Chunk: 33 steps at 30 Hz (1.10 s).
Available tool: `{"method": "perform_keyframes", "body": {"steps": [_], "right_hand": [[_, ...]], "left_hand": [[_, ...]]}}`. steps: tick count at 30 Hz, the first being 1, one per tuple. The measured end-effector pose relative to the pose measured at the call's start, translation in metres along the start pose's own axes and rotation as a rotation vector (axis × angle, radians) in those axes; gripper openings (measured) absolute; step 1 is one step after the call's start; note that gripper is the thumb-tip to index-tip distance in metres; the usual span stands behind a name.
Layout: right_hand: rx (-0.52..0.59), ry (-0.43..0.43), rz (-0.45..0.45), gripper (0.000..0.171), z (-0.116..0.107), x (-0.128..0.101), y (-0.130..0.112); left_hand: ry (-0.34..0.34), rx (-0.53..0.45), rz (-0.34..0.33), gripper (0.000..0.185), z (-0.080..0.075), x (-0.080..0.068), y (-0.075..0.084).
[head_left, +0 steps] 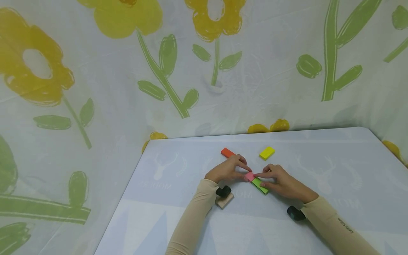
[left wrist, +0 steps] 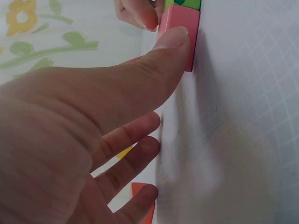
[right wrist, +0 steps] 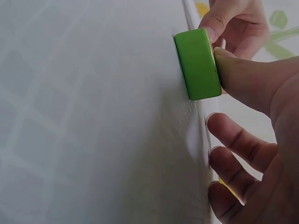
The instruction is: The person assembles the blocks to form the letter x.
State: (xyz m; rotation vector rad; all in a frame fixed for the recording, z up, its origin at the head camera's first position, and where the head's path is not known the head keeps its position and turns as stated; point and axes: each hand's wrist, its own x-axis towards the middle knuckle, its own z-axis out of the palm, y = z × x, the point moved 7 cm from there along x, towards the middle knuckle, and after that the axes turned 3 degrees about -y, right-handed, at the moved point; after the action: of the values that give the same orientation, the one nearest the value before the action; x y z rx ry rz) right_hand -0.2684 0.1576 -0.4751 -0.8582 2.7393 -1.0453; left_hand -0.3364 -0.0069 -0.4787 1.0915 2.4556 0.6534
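A pink block (head_left: 249,177) and a green block (head_left: 260,187) lie end to end on the table in one slanting row. My left hand (head_left: 228,169) pinches the pink block between thumb and index finger; in the left wrist view the thumb lies along the side of the pink block (left wrist: 179,19). From the right, my right hand (head_left: 283,183) holds the green block, its thumb against the side and its index fingertip close to the seam with the pink one. The right wrist view shows the end of the green block (right wrist: 198,65), while that index finger is mostly hidden.
Beyond my left hand lies an orange-red block (head_left: 227,152), partly covered by the fingers. A yellow block (head_left: 267,153) sits farther back. Beneath my left wrist is a plain wooden block (head_left: 225,201). A flower-patterned curtain (head_left: 242,92) hangs behind the table (head_left: 153,219).
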Motion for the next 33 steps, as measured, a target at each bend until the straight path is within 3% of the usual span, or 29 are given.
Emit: {"method": "perform_keyframes", "body": {"steps": [6,33], "right_hand": [[-0.009,-0.008,0.024,0.037,0.0020,0.0009,0.0028],[-0.051,0.009,-0.076,0.037,0.0020,0.0008,-0.0019]], "left_hand": [[0.009,-0.003,0.003,0.033,0.0001,0.0000,-0.0007],[0.009,0.001,-0.002,0.035,0.0000,-0.0008,0.0001]]}}
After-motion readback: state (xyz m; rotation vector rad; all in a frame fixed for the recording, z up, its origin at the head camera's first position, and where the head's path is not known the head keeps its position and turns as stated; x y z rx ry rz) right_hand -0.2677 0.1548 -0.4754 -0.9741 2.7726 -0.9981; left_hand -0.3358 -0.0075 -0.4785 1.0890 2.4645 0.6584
